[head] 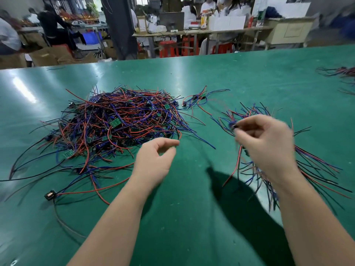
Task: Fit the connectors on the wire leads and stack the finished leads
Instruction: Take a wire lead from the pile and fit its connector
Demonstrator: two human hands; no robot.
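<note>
Snagging looks likely: the empty, loosely curled left hand [153, 160] hovers beside the tangled heap [123, 121] while the right hand [265, 144] pinches a small connector [233, 125].

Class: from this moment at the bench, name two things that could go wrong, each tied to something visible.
1. The right hand pinches the small dark connector by fingertips only; it could slip into the loose leads below.
2. The tangled pile lies beside the empty left hand; pulling one lead may drag others along.
</note>
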